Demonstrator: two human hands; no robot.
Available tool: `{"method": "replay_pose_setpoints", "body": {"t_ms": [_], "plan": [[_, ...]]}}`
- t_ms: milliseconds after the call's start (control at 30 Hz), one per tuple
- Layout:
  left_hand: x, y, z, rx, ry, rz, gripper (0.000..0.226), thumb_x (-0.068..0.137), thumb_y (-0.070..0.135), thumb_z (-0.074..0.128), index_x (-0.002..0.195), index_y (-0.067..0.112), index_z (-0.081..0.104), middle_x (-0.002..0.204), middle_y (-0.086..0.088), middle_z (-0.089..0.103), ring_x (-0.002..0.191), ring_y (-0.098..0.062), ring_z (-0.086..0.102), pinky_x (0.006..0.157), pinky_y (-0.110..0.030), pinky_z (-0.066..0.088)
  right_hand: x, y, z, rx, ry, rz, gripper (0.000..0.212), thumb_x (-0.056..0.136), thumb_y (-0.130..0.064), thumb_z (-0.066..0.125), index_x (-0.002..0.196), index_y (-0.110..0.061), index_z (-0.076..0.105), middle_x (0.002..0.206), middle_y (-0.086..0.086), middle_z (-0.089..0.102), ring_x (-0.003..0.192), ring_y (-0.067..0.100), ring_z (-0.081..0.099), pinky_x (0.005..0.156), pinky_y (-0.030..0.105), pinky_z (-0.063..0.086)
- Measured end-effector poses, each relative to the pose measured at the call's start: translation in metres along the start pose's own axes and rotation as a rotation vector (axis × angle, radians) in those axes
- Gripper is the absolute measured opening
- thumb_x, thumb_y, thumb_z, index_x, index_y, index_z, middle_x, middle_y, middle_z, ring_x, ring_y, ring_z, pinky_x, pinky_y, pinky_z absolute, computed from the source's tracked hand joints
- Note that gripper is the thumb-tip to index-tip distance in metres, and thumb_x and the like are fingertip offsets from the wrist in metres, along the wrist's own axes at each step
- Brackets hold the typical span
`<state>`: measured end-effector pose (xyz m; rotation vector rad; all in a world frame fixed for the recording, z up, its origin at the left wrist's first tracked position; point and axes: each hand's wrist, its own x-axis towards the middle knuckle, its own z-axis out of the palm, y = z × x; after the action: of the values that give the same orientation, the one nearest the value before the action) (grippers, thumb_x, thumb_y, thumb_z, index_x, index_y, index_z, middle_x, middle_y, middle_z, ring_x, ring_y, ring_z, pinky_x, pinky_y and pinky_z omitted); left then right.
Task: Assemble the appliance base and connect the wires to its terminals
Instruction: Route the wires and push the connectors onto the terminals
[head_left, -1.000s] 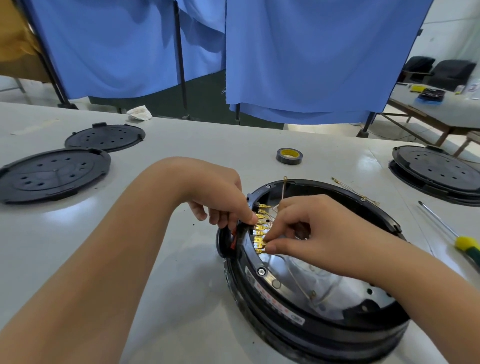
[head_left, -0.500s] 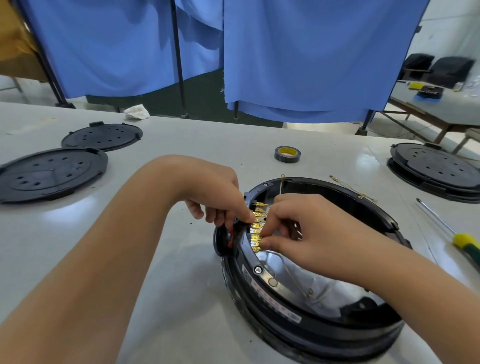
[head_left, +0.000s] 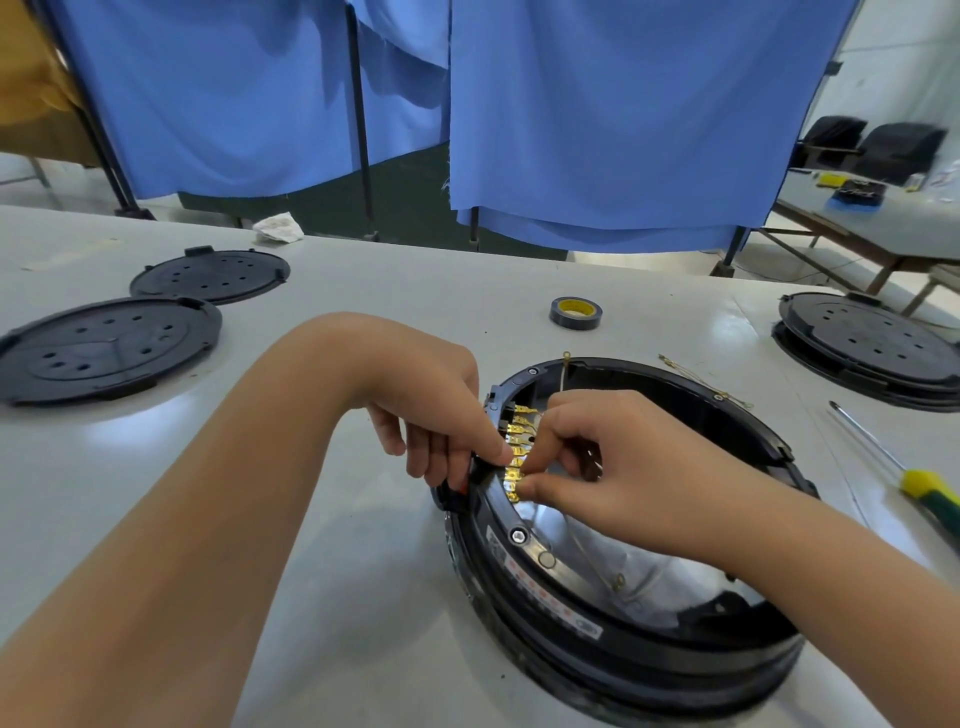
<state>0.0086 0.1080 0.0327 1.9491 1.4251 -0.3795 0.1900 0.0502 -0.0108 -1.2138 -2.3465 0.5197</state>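
1. We see the appliance base (head_left: 613, 613) lying open-side up on the white table (head_left: 363, 597), at about four o'clock from the middle of the head view, its black ring around a shiny metal floor.
2. A row of brass terminals (head_left: 515, 457) runs along the inner wall of the ring at its nine o'clock side, and both hands meet there.
3. Our left hand (head_left: 436, 400) reaches over the rim from outside; its fingers are curled, the forefinger tip pressing at the rim beside the terminals, steadying the base as we judge it.
4. Our right hand (head_left: 618, 462) works from inside the ring, thumb and forefinger pinched together at the lower terminals. We take it to be holding a small connector, though the piece itself is hidden.
5. A thin wire (head_left: 592, 556) trails from that hand across the metal floor toward five o'clock.
6. The step in hand looks like wiring the terminals. The next move calls for a straight, firm push onto the tab while the left hand braces.
7. A screwdriver (head_left: 924, 488) lies at three o'clock, a tape roll (head_left: 575, 312) at twelve.
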Motion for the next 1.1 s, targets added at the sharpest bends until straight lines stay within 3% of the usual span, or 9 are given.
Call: {"method": "replay_pose_setpoints", "body": {"t_ms": [233,500,700,933,1100], "plan": [[0.003,-0.0004,-0.0004,-0.034,-0.029,-0.001,0.05,0.089,0.049,0.062,0.048,0.02,0.072,0.06,0.002,0.072,0.052,-0.006,0.066,0.05,-0.015,0.045,0.001,0.0018,0.0029,0.047,-0.001,0.031,0.019,0.077,-0.029,0.077,0.065,-0.028,0.063,0.069,-0.012,0.051,0.061,0.009,0.049,0.061,0.036,0.046],[0.0024,0.0004,0.0002,-0.061,-0.022,0.004,0.051,0.089,0.044,0.063,0.047,0.018,0.072,0.058,0.0,0.07,0.048,-0.009,0.063,0.047,-0.013,0.045,0.0023,0.0001,0.005,0.015,-0.005,0.002,0.017,0.078,-0.023,0.077,0.066,-0.026,0.065,0.071,-0.016,0.049,0.061,0.007,0.047,0.058,0.022,0.036],[0.0022,0.0018,0.0001,-0.052,-0.022,0.004,0.052,0.09,0.044,0.063,0.046,0.018,0.071,0.056,0.0,0.069,0.047,-0.008,0.063,0.048,-0.014,0.046,0.0037,0.0,0.0037,-0.017,-0.008,-0.044,0.012,0.078,-0.022,0.077,0.07,-0.022,0.069,0.068,-0.017,0.047,0.063,0.004,0.048,0.058,0.019,0.033],[0.0014,0.0018,0.0005,-0.062,-0.024,0.009,0.052,0.09,0.044,0.063,0.046,0.019,0.071,0.056,0.0,0.069,0.047,-0.008,0.063,0.047,-0.014,0.045,0.0045,0.001,0.0068,-0.015,0.027,-0.036,0.012,0.077,-0.024,0.078,0.069,-0.02,0.069,0.064,-0.012,0.046,0.06,0.007,0.047,0.056,0.021,0.034],[-0.0003,0.0019,-0.0001,-0.058,-0.031,0.004,0.05,0.09,0.046,0.063,0.047,0.021,0.072,0.058,0.002,0.07,0.049,-0.007,0.063,0.049,-0.014,0.046,0.0029,0.0021,0.0016,0.04,0.005,-0.023,0.009,0.075,-0.031,0.078,0.072,-0.025,0.072,0.067,-0.011,0.052,0.061,0.008,0.05,0.059,0.031,0.044]]}}
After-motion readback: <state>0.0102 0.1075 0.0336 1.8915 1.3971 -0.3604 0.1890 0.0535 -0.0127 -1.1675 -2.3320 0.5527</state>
